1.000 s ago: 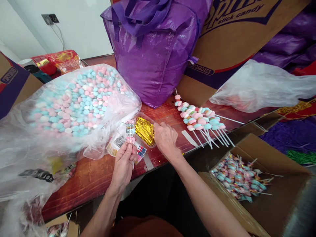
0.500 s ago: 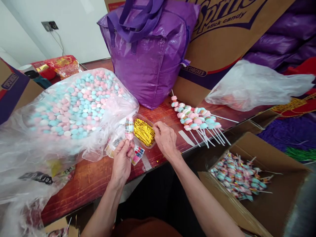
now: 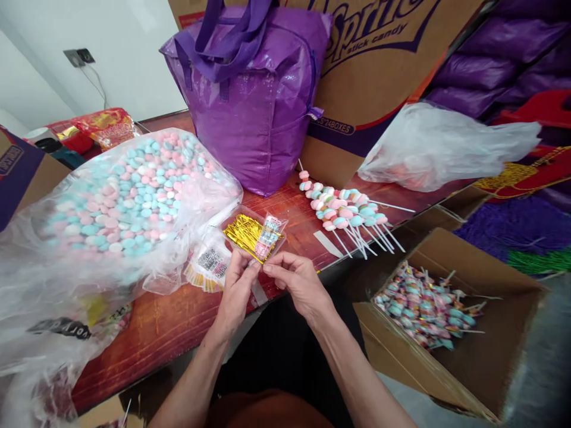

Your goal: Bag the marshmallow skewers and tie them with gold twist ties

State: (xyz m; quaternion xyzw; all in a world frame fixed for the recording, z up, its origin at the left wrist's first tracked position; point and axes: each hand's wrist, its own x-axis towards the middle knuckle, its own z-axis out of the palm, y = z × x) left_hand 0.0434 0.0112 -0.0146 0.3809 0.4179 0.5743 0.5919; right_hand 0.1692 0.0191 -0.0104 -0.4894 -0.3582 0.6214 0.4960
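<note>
My left hand (image 3: pixel 238 282) is closed around the lower end of a marshmallow stick (image 3: pixel 269 235) in a clear printed wrapper, tilted to the right. Its pink and blue pieces show through the film. Against the wrapper's gathered neck my right hand (image 3: pixel 298 282) pinches a gold twist tie, mostly hidden by the fingertips. Just behind both hands, a clear plastic tray holds many loose gold twist ties (image 3: pixel 241 230). Left of it lies a fanned stack of printed wrappers (image 3: pixel 212 261).
A large clear bag of pink, blue and white marshmallows (image 3: pixel 134 196) covers the table's left. Unwrapped marshmallow sticks (image 3: pixel 345 208) lie piled right. Behind stand a purple bag (image 3: pixel 250 101) and a carton (image 3: pixel 375 77). Below right, an open box (image 3: pixel 495 333) contains wrapped sticks.
My right hand has left the twist tie tray and come to the wrapper's neck beside my left hand. The wrapped stick has moved right and now tilts over the tray.
</note>
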